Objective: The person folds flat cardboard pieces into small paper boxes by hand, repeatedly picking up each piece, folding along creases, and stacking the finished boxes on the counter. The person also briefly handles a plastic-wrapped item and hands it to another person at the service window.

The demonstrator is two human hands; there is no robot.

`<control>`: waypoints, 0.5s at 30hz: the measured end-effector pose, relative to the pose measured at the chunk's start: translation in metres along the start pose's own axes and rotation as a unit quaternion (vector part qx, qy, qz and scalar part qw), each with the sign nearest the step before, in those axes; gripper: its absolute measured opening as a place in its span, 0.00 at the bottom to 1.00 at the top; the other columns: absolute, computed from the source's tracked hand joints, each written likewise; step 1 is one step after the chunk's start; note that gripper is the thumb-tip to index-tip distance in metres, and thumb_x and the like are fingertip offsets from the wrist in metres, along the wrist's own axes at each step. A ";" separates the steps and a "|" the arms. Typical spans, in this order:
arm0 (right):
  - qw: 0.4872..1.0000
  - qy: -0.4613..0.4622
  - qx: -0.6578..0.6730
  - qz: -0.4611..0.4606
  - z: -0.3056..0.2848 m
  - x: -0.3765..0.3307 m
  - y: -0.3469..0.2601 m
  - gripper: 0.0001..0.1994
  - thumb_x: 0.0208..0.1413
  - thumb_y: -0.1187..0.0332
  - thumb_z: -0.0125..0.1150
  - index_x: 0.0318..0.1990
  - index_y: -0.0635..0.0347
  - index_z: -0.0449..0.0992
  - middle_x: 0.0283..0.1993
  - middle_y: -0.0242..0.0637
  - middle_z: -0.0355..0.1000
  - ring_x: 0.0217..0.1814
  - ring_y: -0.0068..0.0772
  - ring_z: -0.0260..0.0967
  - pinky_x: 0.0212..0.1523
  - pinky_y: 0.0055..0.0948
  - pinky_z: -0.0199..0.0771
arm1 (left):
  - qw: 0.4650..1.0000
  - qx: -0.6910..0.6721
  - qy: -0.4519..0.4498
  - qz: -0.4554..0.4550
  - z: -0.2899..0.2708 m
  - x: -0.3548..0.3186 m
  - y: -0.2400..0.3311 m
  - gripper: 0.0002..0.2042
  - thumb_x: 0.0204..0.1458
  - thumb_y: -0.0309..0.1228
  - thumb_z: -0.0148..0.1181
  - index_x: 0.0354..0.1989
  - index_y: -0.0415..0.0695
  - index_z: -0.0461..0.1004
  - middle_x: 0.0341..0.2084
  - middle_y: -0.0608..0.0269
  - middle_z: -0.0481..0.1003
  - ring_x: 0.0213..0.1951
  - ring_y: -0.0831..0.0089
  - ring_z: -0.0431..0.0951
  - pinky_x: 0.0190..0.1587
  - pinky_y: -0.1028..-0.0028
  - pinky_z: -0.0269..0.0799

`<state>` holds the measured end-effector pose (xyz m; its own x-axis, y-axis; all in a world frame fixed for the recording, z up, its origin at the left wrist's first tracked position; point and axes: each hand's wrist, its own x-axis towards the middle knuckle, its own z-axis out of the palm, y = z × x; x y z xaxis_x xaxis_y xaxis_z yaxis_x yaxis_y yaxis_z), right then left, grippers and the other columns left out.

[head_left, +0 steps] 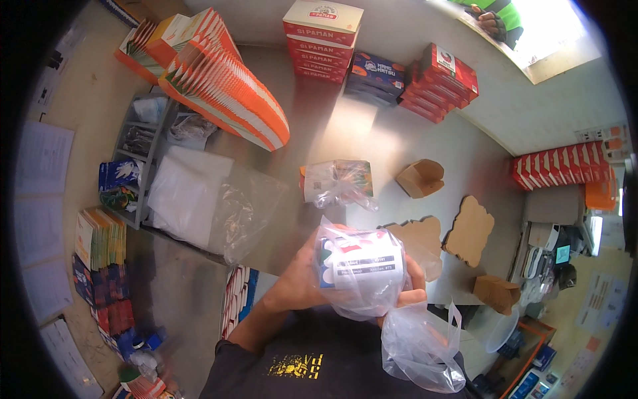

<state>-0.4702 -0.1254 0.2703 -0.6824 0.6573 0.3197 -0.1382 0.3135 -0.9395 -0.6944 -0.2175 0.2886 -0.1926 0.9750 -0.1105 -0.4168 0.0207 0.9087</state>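
Close to my chest I hold a small box wrapped in a see-through plastic bag, with a white printed label facing up. My left hand is wrapped round the bag's left side, its fingers partly hidden behind it. On the right, my right hand is closed on the gathered plastic, and the bag's loose end hangs below it. Just beyond, another bagged box stands on the metal table.
Brown cardboard trays and flat cardboard pieces lie to the right. Left are stacked plastic bags beside a grey organizer. Folded orange-striped boxes and red box stacks stand at the back. Another person's gloved hand shows at the opening.
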 end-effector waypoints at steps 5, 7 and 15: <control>0.998 0.016 -0.050 -0.040 0.005 0.005 -0.001 0.19 0.51 0.73 0.78 0.41 0.59 0.68 0.71 0.67 0.57 0.73 0.71 0.62 0.67 0.58 0.73 | 1.000 0.003 -0.015 0.001 -0.003 0.003 0.006 0.46 0.41 0.29 0.84 0.68 0.41 0.60 0.61 0.58 0.71 0.63 0.71 0.71 0.67 0.65 0.68; 0.997 0.020 -0.063 -0.037 0.005 0.004 -0.001 0.20 0.50 0.73 0.79 0.40 0.59 0.68 0.71 0.66 0.57 0.73 0.70 0.63 0.66 0.58 0.74 | 1.000 0.005 -0.016 -0.005 -0.003 0.003 0.008 0.46 0.41 0.28 0.84 0.68 0.41 0.60 0.60 0.58 0.72 0.62 0.71 0.71 0.67 0.65 0.68; 0.999 0.038 -0.019 -0.008 0.010 0.007 -0.002 0.20 0.51 0.72 0.79 0.40 0.56 0.67 0.71 0.64 0.57 0.72 0.67 0.65 0.65 0.57 0.76 | 1.000 0.013 -0.027 0.002 -0.005 0.006 0.012 0.45 0.42 0.28 0.83 0.69 0.41 0.59 0.60 0.58 0.72 0.62 0.71 0.71 0.67 0.66 0.68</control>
<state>-0.4819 -0.1285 0.2731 -0.6243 0.7014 0.3439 -0.1192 0.3496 -0.9293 -0.7051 -0.2130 0.2973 -0.1467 0.9855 -0.0856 -0.3925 0.0215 0.9195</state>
